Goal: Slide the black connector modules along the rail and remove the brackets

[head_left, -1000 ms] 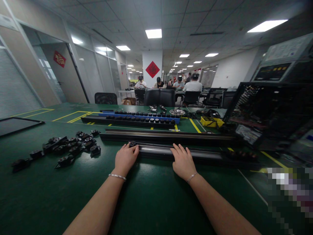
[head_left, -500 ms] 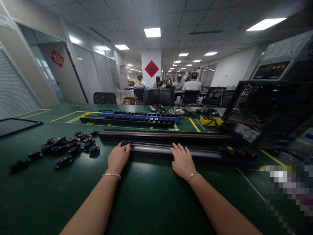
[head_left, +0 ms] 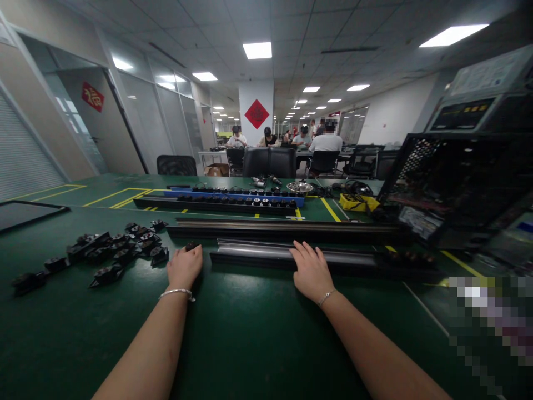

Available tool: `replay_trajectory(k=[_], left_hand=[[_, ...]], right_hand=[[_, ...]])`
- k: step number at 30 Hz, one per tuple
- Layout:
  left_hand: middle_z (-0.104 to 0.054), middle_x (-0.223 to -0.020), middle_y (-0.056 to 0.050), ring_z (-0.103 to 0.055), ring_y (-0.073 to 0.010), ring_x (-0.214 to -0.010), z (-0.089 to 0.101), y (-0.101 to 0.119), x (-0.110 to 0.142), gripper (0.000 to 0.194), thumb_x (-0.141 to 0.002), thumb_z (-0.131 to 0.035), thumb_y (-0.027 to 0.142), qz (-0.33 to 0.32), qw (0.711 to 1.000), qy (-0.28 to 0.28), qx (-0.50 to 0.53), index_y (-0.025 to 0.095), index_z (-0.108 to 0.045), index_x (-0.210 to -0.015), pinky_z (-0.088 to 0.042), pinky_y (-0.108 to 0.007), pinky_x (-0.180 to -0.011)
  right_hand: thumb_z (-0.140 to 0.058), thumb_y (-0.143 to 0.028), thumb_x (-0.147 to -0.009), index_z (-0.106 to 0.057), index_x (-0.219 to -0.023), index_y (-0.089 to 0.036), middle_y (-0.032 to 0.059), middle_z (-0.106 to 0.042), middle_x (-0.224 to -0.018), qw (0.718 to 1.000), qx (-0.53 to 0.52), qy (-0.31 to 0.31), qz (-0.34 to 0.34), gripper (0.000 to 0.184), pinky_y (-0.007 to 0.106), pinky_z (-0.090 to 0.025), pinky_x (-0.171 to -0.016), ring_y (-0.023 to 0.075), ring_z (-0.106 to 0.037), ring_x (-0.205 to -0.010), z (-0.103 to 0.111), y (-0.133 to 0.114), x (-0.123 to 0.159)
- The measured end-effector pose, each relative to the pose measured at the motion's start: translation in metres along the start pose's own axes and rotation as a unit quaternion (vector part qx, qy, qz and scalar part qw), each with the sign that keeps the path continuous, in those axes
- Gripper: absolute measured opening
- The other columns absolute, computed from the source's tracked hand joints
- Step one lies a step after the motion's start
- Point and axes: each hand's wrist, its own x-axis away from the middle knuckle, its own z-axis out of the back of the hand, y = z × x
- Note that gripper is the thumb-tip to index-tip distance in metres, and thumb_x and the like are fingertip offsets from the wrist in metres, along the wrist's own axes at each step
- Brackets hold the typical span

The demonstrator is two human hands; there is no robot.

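A small black socket module (head_left: 192, 245) is held pinched in the fingers of the left hand (head_left: 184, 266), just off the left end of the near rail (head_left: 291, 256) on the green counter (head_left: 250, 333). The right hand (head_left: 310, 272) is laid flat on the rail, fingers spread and gripping nothing, so the rail is pinned down. A second, longer rail (head_left: 287, 229) lies just beyond, and a heap of loose black modules (head_left: 125, 250) is seen to the left, near the left hand.

The step in hand is judged to be the handling of one module at the rail's open end. The next move would call for the module to be kept square to the rail channel while the rail is held steady.

Farther off, a blue strip of fitted modules (head_left: 237, 195) and a yellow box (head_left: 353, 203) are noted. A red diamond sign (head_left: 256, 114) and a red door sign (head_left: 92, 96) carry characters too small to be read. Labels on the black case (head_left: 453, 183) at right are illegible.
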Motion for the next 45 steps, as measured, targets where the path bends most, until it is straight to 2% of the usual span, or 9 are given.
replay_trajectory(k=[13, 21, 26, 29, 33, 36, 40, 43, 45], left_hand=[[-0.043, -0.137, -0.015, -0.041, -0.0332, -0.124, 0.003, -0.036, -0.020, 0.056, -0.087, -0.016, 0.049, 0.022, 0.999, -0.023, -0.027, 0.031, -0.041, -0.134, -0.031, -0.053, -0.098], [-0.043, -0.136, -0.013, -0.039, -0.0368, -0.124, 0.011, -0.072, -0.041, 0.056, -0.085, -0.023, 0.053, 0.035, 0.998, -0.017, -0.058, 0.033, -0.041, -0.134, -0.033, -0.054, -0.095], [-0.033, -0.144, -0.011, -0.035, -0.0419, -0.124, 0.019, -0.073, -0.035, 0.057, -0.081, -0.031, 0.058, 0.063, 0.996, 0.015, -0.056, 0.035, -0.045, -0.131, -0.033, -0.057, -0.093], [-0.024, -0.148, -0.010, -0.032, -0.0418, -0.125, 0.020, -0.056, -0.024, 0.055, -0.083, -0.032, 0.055, 0.033, 0.994, 0.090, -0.042, 0.031, -0.046, -0.130, -0.032, -0.058, -0.094], [-0.024, -0.149, -0.010, -0.021, -0.0324, -0.134, 0.017, -0.006, -0.003, 0.050, -0.087, -0.032, 0.041, -0.099, 0.980, 0.168, -0.029, 0.023, -0.043, -0.132, -0.029, -0.050, -0.102], [-0.030, -0.147, -0.009, -0.017, -0.0271, -0.137, 0.008, 0.047, 0.024, 0.049, -0.087, -0.036, 0.038, -0.226, 0.963, 0.146, -0.015, 0.019, -0.045, -0.131, -0.024, -0.042, -0.108], [-0.033, -0.146, -0.002, -0.016, -0.0247, -0.138, -0.012, 0.104, 0.069, 0.045, -0.089, -0.033, 0.044, -0.360, 0.928, 0.098, 0.004, 0.029, -0.045, -0.130, -0.019, -0.047, -0.110], [-0.040, -0.142, -0.002, -0.020, -0.0263, -0.136, -0.026, 0.121, 0.087, 0.045, -0.089, -0.032, 0.047, -0.379, 0.921, 0.089, 0.009, 0.031, -0.045, -0.129, -0.019, -0.052, -0.109], [-0.043, -0.139, -0.003, -0.023, -0.0266, -0.135, -0.031, 0.120, 0.089, 0.044, -0.089, -0.032, 0.047, -0.386, 0.918, 0.092, 0.010, 0.031, -0.046, -0.128, -0.019, -0.052, -0.109]], right_hand=[[-0.044, -0.012, -0.067, -0.052, -0.121, -0.020, 0.0032, -0.039, -0.142, 1.000, -0.005, 0.015, 0.002, 0.055, 0.040, -0.014, -0.107, 0.0204, -0.027, -0.131, 0.000, 0.002, 0.000], [-0.043, -0.011, -0.067, -0.051, -0.122, -0.020, 0.0038, -0.038, -0.143, 1.000, 0.003, 0.009, 0.003, 0.056, 0.040, -0.015, -0.107, 0.0202, -0.027, -0.131, 0.000, 0.003, 0.001], [-0.045, -0.013, -0.066, -0.052, -0.122, -0.020, 0.0042, -0.038, -0.142, 1.000, -0.001, 0.008, 0.000, 0.057, 0.040, -0.012, -0.107, 0.0213, -0.026, -0.131, 0.001, 0.002, 0.001], [-0.046, -0.014, -0.065, -0.051, -0.122, -0.019, 0.0050, -0.036, -0.143, 1.000, -0.007, 0.003, 0.006, 0.058, 0.040, -0.013, -0.107, 0.0222, -0.025, -0.132, 0.002, 0.002, 0.000], [-0.047, -0.015, -0.064, -0.050, -0.125, -0.018, 0.0074, -0.033, -0.145, 1.000, -0.012, -0.005, 0.027, 0.061, 0.040, -0.016, -0.106, 0.0233, -0.022, -0.133, 0.003, 0.005, 0.002], [-0.046, -0.013, -0.063, -0.047, -0.128, -0.015, 0.0091, -0.031, -0.146, 0.998, -0.022, -0.014, 0.056, 0.064, 0.039, -0.018, -0.107, 0.0224, -0.021, -0.134, 0.005, 0.009, 0.005], [-0.043, -0.011, -0.064, -0.047, -0.128, -0.014, 0.0099, -0.035, -0.144, 0.994, -0.060, -0.005, 0.086, 0.065, 0.038, -0.022, -0.107, 0.0206, -0.028, -0.132, 0.005, 0.015, 0.009], [-0.040, -0.011, -0.068, -0.050, -0.124, -0.015, 0.0102, -0.044, -0.137, 0.992, -0.091, 0.041, 0.077, 0.057, 0.039, -0.028, -0.106, 0.0198, -0.039, -0.125, 0.006, 0.028, 0.009], [-0.038, -0.013, -0.072, -0.053, -0.120, -0.012, 0.0123, -0.051, -0.129, 0.991, -0.077, 0.108, 0.018, 0.050, 0.040, -0.031, -0.103, 0.0219, -0.042, -0.122, 0.009, 0.046, 0.009]])
